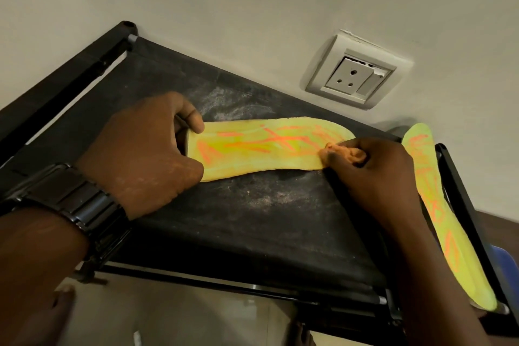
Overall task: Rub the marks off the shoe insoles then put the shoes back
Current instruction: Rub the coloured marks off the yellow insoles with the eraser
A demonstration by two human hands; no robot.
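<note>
A yellow insole (252, 146) with orange marks lies across the black fabric shelf (238, 216). My left hand (146, 149) grips its heel end between thumb and fingers. My right hand (373, 168) pinches a small orange-stained wad of cloth (345, 156) and presses it on the insole's toe end. A second yellow insole (446, 222), also covered with orange marks, lies along the shelf's right edge. No shoes are in view.
The shelf stands against a pale wall with a white power socket (356, 76). Black frame rails (70, 73) run along the shelf's left, front and right sides. Something blue (505, 258) shows beyond the right rail. Tiled floor lies below.
</note>
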